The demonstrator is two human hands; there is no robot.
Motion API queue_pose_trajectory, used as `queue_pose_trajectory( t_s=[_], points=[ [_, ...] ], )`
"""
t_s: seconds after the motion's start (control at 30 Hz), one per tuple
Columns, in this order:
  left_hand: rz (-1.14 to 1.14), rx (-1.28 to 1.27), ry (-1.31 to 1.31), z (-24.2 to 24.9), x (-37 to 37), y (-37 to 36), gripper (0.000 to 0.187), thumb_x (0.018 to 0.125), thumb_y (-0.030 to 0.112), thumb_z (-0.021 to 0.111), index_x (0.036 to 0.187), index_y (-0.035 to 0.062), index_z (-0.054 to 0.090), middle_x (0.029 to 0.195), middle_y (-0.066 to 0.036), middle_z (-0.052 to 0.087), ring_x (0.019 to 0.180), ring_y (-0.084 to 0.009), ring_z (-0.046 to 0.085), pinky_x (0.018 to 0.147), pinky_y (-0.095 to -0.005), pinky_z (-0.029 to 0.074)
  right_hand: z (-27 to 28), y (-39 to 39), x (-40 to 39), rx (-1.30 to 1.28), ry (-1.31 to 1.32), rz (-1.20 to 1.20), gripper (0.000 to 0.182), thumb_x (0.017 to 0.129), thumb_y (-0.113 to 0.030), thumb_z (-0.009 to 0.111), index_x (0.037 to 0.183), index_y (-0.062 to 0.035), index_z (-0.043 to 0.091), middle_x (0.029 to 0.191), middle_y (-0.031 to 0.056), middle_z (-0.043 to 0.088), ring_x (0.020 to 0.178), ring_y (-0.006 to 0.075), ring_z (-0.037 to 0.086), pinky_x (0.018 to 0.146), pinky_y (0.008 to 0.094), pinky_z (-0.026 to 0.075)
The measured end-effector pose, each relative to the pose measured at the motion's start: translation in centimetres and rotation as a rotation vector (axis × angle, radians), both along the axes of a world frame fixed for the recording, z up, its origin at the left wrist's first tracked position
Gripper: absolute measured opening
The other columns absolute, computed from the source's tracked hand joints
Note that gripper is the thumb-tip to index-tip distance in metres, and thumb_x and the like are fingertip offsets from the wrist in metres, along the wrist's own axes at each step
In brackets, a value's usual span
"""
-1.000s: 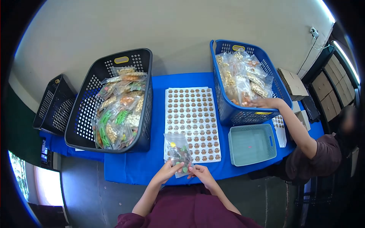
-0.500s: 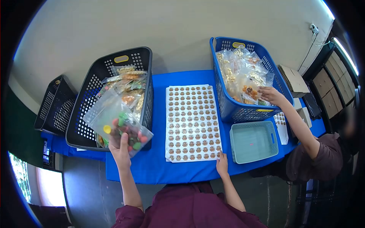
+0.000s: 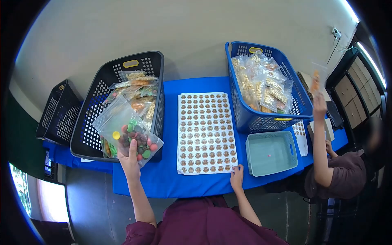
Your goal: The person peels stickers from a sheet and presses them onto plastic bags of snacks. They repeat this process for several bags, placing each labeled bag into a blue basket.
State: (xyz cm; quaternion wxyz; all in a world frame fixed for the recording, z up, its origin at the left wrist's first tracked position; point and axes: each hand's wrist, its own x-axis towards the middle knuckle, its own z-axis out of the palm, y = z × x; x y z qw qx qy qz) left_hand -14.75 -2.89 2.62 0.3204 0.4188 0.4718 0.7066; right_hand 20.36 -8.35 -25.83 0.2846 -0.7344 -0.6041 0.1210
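My left hand (image 3: pixel 130 157) is closed on a clear zip bag of colourful candies (image 3: pixel 139 141), held up over the front right of the black basket (image 3: pixel 159 118). Red, green, brown and yellow pieces show through the plastic. A white sheet of round brown stickers (image 3: pixel 207 132) lies flat on the blue tablecloth. At its lower right corner, my right hand (image 3: pixel 237 178) has its fingertips pinched on the sheet's edge; whether a loose sticker is between them is too small to tell. Several snack bags (image 3: pixel 136 87) fill the black basket.
Back right stands a blue basket (image 3: pixel 265 121) of bagged snacks, with a pale green tray (image 3: pixel 271 153) in front. At the right a co-worker's raised hand (image 3: pixel 319 105) holds a small snack bag (image 3: pixel 316 79). A smaller black basket (image 3: pixel 57 114) stands far left.
The co-worker's hand has left the blue basket and risen to the right with a snack bag. My right hand has shifted slightly at the sheet's corner; my left hand still holds the candy bag.
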Motion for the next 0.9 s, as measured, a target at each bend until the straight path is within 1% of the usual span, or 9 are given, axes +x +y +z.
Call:
queue_pose_trajectory(
  t_s=[0.03,0.13,0.23,0.33,0.43,0.63,0.73,0.83,0.9],
  points=[
    [0.010,0.006,0.013,0.0,0.1,0.1,0.042,0.086,0.009,0.049,0.126,0.0033,0.039,0.112,-0.009,0.051,0.099,-0.0148,0.052,0.085,-0.0273,0.043,0.4,-0.1,-0.4,0.042,-0.109,0.020,0.026,0.073,0.002,0.054,0.098,-0.0006,0.049,0.112,0.0174,0.044,0.087,0.0327,0.048,0.078,0.0382,0.040],
    [0.007,0.012,-0.008,0.5,0.5,0.0,0.042,0.084,0.005,0.051,0.124,0.0019,0.040,0.106,-0.007,0.052,0.096,-0.0124,0.051,0.084,-0.0251,0.041,0.1,-0.4,-0.9,0.055,-0.118,0.056,0.023,0.074,0.003,0.047,0.097,0.0005,0.050,0.114,0.0155,0.047,0.090,0.0332,0.046,0.081,0.0399,0.038],
    [0.045,0.001,0.012,0.5,0.6,0.0,0.042,0.084,0.007,0.052,0.124,0.0020,0.041,0.104,-0.006,0.053,0.094,-0.0118,0.052,0.083,-0.0247,0.041,1.0,-0.4,-1.2,0.079,-0.034,0.037,0.026,0.071,0.006,0.045,0.096,0.0015,0.050,0.108,0.0150,0.051,0.089,0.0335,0.047,0.081,0.0398,0.038],
    [0.054,-0.006,0.016,0.5,0.5,-0.1,0.042,0.084,0.008,0.053,0.123,0.0017,0.041,0.103,-0.006,0.053,0.091,-0.0115,0.052,0.083,-0.0243,0.041,0.7,-1.2,-0.9,0.038,-0.004,0.084,0.029,0.069,0.008,0.044,0.097,0.0015,0.050,0.110,0.0169,0.051,0.090,0.0342,0.047,0.082,0.0388,0.038],
    [0.046,-0.023,-0.013,-0.4,-0.1,-0.1,0.041,0.084,0.009,0.053,0.123,0.0008,0.041,0.103,-0.006,0.054,0.090,-0.0109,0.053,0.083,-0.0239,0.041,0.7,-1.9,-0.1,0.076,-0.020,0.186,0.031,0.068,0.008,0.044,0.099,0.0015,0.050,0.111,0.0189,0.051,0.093,0.0348,0.047,0.084,0.0384,0.037],
    [0.042,0.036,0.008,-0.9,-0.2,0.1,0.041,0.085,0.008,0.052,0.123,0.0001,0.041,0.106,-0.007,0.053,0.092,-0.0111,0.052,0.082,-0.0245,0.042,0.6,-2.6,1.4,-0.021,0.042,0.328,0.035,0.069,0.007,0.045,0.104,0.0033,0.049,0.113,0.0215,0.049,0.094,0.0365,0.048,0.083,0.0409,0.039],
    [0.037,0.058,-0.037,-1.3,-0.1,0.2,0.040,0.085,0.007,0.050,0.124,0.0008,0.040,0.108,-0.007,0.052,0.093,-0.0115,0.052,0.081,-0.0241,0.043,1.7,-2.5,1.7,0.110,-0.004,0.323,0.034,0.072,0.003,0.049,0.106,0.0011,0.048,0.117,0.0157,0.045,0.097,0.0313,0.048,0.082,0.0405,0.040],
    [0.085,0.086,0.007,-0.7,0.5,0.1,0.040,0.086,0.006,0.048,0.124,0.0011,0.039,0.106,-0.007,0.052,0.091,-0.0119,0.053,0.079,-0.0242,0.044,2.8,-1.5,1.9,0.006,0.286,0.077,0.032,0.073,0.002,0.051,0.105,0.0016,0.049,0.101,0.0154,0.049,0.081,0.0296,0.054,0.072,0.0367,0.044],
    [0.114,0.128,-0.002,-0.3,1.3,0.2,0.040,0.086,0.006,0.048,0.125,0.0006,0.038,0.103,-0.007,0.052,0.086,-0.0124,0.055,0.076,-0.0246,0.046,1.5,-0.3,2.8,-0.029,0.178,0.135,0.027,0.074,0.000,0.053,0.101,0.0000,0.051,0.096,0.0137,0.050,0.077,0.0272,0.054,0.068,0.0355,0.045]
  ],
)
